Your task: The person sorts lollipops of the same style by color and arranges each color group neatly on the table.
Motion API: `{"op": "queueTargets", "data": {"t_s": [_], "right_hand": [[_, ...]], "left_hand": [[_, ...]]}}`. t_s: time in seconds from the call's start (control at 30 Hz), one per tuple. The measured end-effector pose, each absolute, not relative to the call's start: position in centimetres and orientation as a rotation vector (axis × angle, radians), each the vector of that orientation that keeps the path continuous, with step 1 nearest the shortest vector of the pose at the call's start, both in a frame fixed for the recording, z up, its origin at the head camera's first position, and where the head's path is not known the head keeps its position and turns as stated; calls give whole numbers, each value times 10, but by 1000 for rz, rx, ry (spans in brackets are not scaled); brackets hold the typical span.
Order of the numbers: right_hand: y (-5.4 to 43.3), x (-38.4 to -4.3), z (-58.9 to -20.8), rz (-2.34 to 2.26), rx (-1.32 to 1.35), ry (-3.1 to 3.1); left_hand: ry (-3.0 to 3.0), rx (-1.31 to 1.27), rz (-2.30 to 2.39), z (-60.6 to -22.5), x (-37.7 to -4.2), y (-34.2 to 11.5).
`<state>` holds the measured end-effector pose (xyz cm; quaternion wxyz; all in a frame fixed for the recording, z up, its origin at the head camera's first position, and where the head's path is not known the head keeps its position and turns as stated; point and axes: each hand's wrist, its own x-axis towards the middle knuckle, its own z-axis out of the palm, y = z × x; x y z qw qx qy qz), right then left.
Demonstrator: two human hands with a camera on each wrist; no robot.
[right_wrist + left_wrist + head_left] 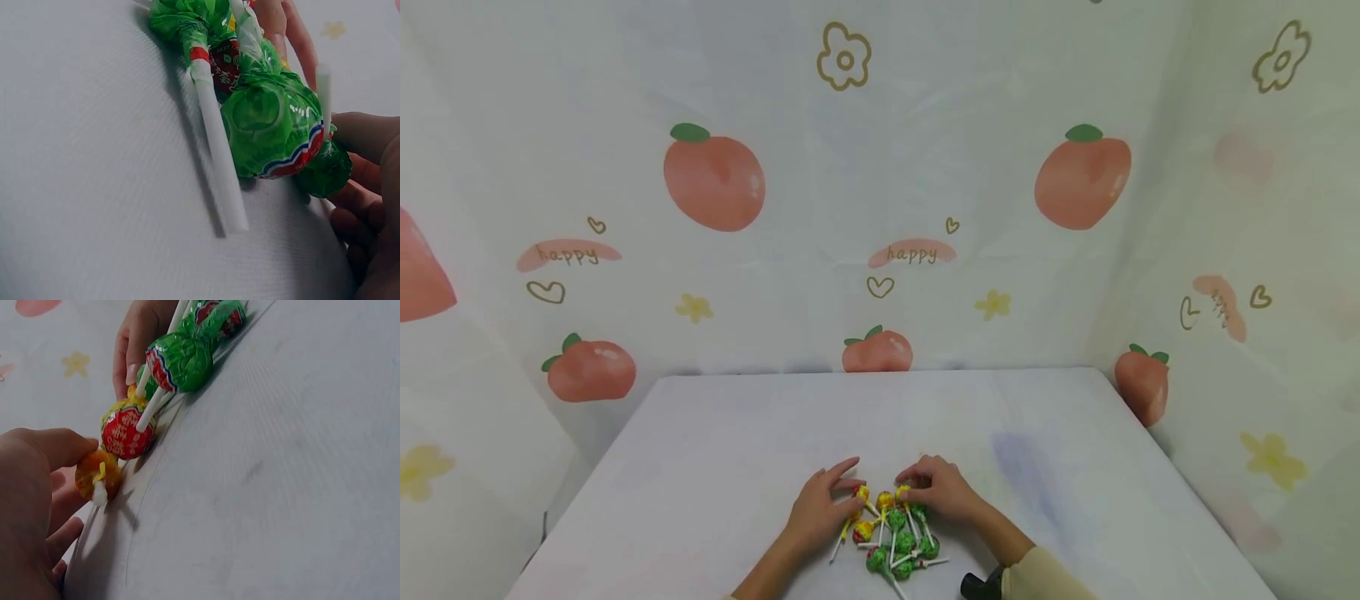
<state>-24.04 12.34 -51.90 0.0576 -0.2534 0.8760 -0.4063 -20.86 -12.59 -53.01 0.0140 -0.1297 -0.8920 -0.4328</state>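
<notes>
In the head view my left hand (pixel 817 510) is at the left edge of a pile of lollipops, its thumb and a finger around a yellow-wrapped lollipop (pixel 862 492). The left wrist view shows the thumb against an orange-yellow lollipop (pixel 98 477), stick toward the camera. Across the pile, my right hand (pixel 946 492) has its thumb and curled fingers at another yellow lollipop (pixel 903 493). Between the hands lies a third yellow lollipop (pixel 885 500). Several green-wrapped lollipops (pixel 906 542) are heaped nearer me. A green one (pixel 273 128) fills much of the right wrist view.
The lollipops lie on a white-covered table (pixel 737 442). A yellow-and-red lollipop (pixel 863 532) sits at the pile's left side. Behind stands a white curtain (pixel 880 167) printed with fruit and flowers. A black object (pixel 982 586) is by the right sleeve (pixel 1041 575).
</notes>
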Motion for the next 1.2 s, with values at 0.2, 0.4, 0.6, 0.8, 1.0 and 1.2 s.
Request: {"op": "queueTargets", "data": {"t_s": [0.2,0.4,0.6,0.8,1.0,1.2], "right_hand": [[121,-238,-517,-1193,-790,2671],[120,-239,-514,-1167,-800,2684],[121,-238,-515,-1181,-794,2678],[123,-238,-516,-1191,-801,2679],[125,-238,-515,-1216,-806,2674],[126,-237,-517,-1223,-813,2673]], "left_hand": [[-2766,-322,-1324,-529,-206,-124],[-2757,-291,-1332,-526,-205,-123],[-2743,-297,-1344,-527,-205,-123],[-2730,-298,-1360,-527,-205,-121],[-2692,-376,-1358,-525,-205,-120],[-2727,-403,-1322,-521,-206,-120]]}}
